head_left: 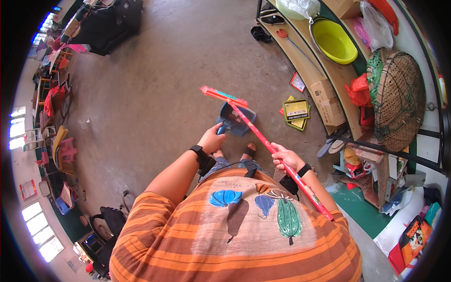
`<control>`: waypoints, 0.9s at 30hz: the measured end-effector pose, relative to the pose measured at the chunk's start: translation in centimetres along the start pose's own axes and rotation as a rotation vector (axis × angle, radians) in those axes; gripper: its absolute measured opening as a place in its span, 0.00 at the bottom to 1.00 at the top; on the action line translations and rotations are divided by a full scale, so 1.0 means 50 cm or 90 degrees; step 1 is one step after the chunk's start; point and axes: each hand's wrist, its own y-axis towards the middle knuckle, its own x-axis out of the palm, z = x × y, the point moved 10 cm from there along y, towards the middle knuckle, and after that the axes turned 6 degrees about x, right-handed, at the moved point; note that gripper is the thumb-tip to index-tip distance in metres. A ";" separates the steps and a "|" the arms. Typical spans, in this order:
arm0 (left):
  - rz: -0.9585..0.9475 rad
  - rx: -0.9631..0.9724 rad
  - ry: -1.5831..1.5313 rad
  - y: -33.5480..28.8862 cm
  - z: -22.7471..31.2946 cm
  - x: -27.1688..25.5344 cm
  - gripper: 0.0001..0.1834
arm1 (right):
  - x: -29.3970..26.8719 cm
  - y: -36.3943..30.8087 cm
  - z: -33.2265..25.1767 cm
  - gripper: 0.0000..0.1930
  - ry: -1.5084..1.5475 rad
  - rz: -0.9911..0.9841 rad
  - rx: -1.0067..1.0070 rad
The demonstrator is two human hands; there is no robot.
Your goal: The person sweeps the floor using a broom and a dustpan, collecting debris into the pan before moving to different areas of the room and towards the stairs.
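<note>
My left hand (210, 140) is closed round the short handle of a blue dustpan (244, 123), which is low in front of my feet. Some small dark and pale bits show inside the pan. In my right hand (288, 158) is the red pole of a broom (263, 136), gripped partway along, with its upper end slanting back past my right forearm. The broom's head, with pink and teal bristles, lies across the far edge of the dustpan and hides part of it. Whether the bristles touch the floor I cannot tell.
Flat yellow-and-black packs (297, 111) lie on the concrete floor (159, 94) right of the dustpan. Beyond them stands a shelf with a cardboard box (327, 101), a yellow-green basin (334, 41) and a woven basket (399, 98). A black bulky item (105, 28) is far left; a pink stool (68, 150) stands left.
</note>
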 end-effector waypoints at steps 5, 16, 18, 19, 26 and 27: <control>0.003 -0.004 0.016 -0.007 -0.003 -0.010 0.32 | -0.016 0.068 -0.029 0.33 -0.062 0.049 -0.020; -0.001 0.003 -0.023 -0.021 -0.006 -0.020 0.32 | 0.000 -0.001 0.011 0.29 0.014 -0.010 0.027; -0.026 -0.005 0.000 -0.021 -0.009 -0.002 0.33 | -0.011 -0.008 0.005 0.30 0.036 0.017 -0.003; -0.050 -0.013 0.026 -0.021 -0.010 0.012 0.33 | -0.022 -0.006 -0.003 0.31 0.027 0.038 -0.007; -0.145 -0.014 0.108 0.009 -0.008 0.089 0.33 | -0.069 0.062 0.031 0.35 0.116 0.056 -0.006; -0.149 -0.014 0.110 0.010 -0.009 0.096 0.33 | -0.065 0.061 0.047 0.35 0.107 0.056 0.001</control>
